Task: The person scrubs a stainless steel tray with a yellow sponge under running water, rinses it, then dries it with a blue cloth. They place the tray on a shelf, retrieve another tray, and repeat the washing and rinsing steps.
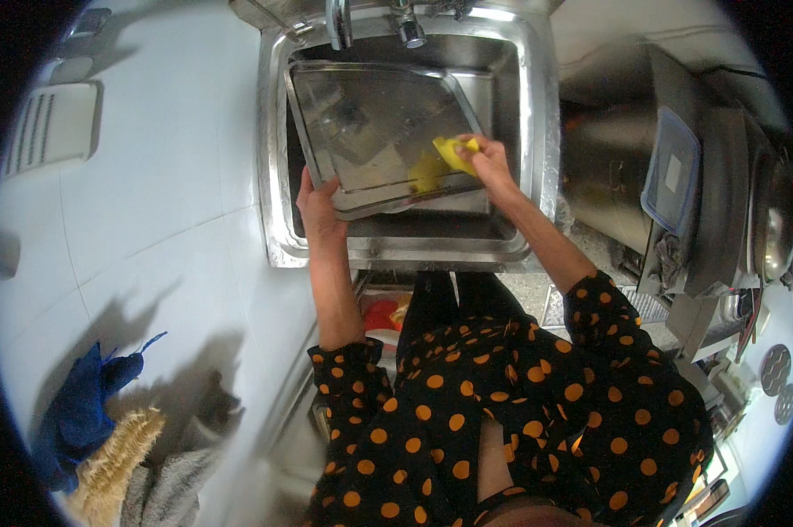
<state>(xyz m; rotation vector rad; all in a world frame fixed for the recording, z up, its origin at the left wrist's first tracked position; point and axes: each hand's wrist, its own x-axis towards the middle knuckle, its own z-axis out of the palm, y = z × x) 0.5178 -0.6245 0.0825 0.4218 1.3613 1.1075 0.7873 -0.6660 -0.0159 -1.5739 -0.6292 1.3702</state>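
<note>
A shiny metal tray [383, 125] with a raised rim is tilted over the stainless steel sink [540, 158]. My left hand [322, 204] grips its near left corner, thumb over the rim. In my right hand [492, 165] is a yellow cleaning cloth or sponge [452, 150], held above the tray's right part. The tray's surface mirrors the yellow. Above the far edge of the sink are a chrome faucet spout [338, 26] and a second tap outlet [411, 31]. The tray hides much of the sink's bottom.
White tiled wall [165, 132] runs along the left, with a white dish [53, 125] on it. A blue cloth [80, 408], a tan brush-like item [119, 454] and a grey towel [172, 487] hang lower left. A plastic lid [672, 171] stands among metal surfaces at right.
</note>
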